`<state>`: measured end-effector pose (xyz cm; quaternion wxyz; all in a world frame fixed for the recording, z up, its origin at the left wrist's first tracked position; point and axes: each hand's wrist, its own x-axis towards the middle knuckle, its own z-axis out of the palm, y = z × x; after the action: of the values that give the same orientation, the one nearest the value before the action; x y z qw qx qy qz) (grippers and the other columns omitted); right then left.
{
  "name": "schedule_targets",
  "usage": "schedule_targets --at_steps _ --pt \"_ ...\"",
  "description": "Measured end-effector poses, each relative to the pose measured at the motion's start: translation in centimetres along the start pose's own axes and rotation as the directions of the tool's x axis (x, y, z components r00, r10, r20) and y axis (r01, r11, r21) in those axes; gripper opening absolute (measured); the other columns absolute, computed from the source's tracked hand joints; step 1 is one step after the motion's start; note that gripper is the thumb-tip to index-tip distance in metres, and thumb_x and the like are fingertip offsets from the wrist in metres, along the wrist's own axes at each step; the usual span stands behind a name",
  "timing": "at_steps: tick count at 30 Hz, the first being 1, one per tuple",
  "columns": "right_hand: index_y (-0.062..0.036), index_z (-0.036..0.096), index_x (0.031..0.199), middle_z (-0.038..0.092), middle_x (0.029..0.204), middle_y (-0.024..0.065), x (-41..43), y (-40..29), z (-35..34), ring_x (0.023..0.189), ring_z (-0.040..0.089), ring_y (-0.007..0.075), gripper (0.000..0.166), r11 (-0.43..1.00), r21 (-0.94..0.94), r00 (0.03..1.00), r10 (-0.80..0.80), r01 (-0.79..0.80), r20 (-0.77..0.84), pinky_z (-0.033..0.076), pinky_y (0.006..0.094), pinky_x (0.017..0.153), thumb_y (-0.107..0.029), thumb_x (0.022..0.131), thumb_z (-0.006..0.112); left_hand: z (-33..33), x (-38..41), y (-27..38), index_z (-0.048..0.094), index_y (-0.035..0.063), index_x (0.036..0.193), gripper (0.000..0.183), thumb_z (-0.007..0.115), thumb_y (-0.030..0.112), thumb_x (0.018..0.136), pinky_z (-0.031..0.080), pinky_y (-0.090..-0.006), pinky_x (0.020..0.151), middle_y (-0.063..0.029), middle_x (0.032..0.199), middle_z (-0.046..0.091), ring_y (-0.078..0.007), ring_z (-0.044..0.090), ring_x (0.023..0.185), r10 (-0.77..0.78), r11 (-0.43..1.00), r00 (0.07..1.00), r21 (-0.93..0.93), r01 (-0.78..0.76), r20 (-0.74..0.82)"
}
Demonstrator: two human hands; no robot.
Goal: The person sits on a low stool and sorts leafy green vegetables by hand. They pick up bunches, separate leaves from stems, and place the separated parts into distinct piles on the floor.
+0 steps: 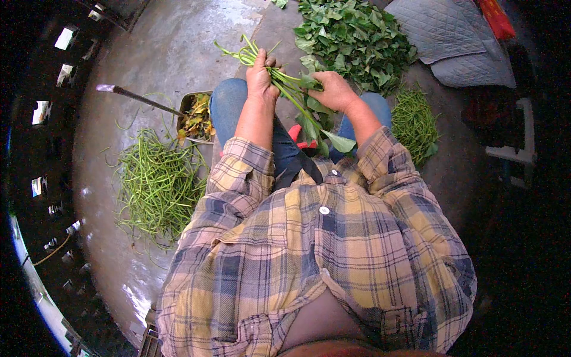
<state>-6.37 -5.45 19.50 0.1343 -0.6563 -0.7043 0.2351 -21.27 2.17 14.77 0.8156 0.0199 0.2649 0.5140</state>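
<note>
A bunch of long green leaf stalks (289,87) is gripped in my left hand (262,78), above and between my knees. Its thin ends stick out past my thumb at the upper left. Broad green leaves (341,142) hang from the other end of the stalks, low between my legs. My right hand (333,91) is closed on leaves at that leafy end, with its fingertips partly hidden by the greenery. Beyond my right hand lies a large heap of loose green leaves (352,44). To my left, a big tangled pile of bare green stalks (156,189) rests on the floor.
By my left knee stands a long-handled dustpan (199,140) holding yellowed leaves (196,117); its handle (145,101) slants leftward. A smaller pile of green stalks (414,125) lies beside my right knee. Grey quilted fabric (455,40) is at the upper right.
</note>
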Motion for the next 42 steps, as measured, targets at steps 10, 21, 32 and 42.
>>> schedule_targets --at_steps 10,21,32,42 --pt "-0.0024 0.061 0.078 0.062 0.072 0.0081 1.1 1.9 1.3 0.066 0.058 0.0175 0.021 0.844 0.529 0.886 0.311 -0.090 -0.345 0.045 0.0311 0.064 -0.021 0.069 0.065 -0.7 0.7 0.0 0.039 0.0134 0.070 0.022 0.053 0.025 0.083 0.033 -0.0281 0.041 0.0026 0.051 0.038 -0.0126 0.036 0.046 0.011 0.998 0.996 -0.067 -0.005 0.085" --pt "-0.0033 0.059 0.086 0.059 0.080 0.0007 -3.4 4.4 -5.3 0.073 0.053 0.0095 0.021 0.713 0.627 0.927 0.372 -0.313 0.040 0.044 0.0264 0.068 -0.016 0.072 0.067 0.4 0.1 0.6 0.042 0.0138 0.069 0.021 0.050 0.025 0.085 0.026 -0.0228 0.041 0.0048 0.051 0.036 -0.0103 0.031 0.050 0.044 0.985 0.999 -0.166 -0.045 -0.012" --pt "-0.0034 0.061 0.090 0.062 0.076 0.0061 -4.4 5.8 1.5 0.066 0.055 0.0124 0.026 0.901 0.363 0.903 0.065 -0.236 0.426 0.045 0.0284 0.064 -0.022 0.072 0.062 -0.9 0.9 0.8 0.044 0.0145 0.071 0.019 0.050 0.026 0.085 0.029 -0.0235 0.043 0.0048 0.052 0.038 -0.0101 0.035 0.050 0.052 0.974 0.983 -0.226 -0.011 0.176" --pt "-0.0017 0.058 0.089 0.059 0.082 0.0042 -6.6 5.6 2.2 0.076 0.052 0.0127 0.029 0.670 0.711 0.897 0.422 -0.212 -0.130 0.042 0.0282 0.069 -0.027 0.075 0.062 -1.2 1.1 0.7 0.044 0.0149 0.071 0.018 0.051 0.025 0.084 0.027 -0.0246 0.042 0.0051 0.051 0.038 -0.0103 0.034 0.049 0.038 0.982 0.984 -0.187 -0.004 0.175"
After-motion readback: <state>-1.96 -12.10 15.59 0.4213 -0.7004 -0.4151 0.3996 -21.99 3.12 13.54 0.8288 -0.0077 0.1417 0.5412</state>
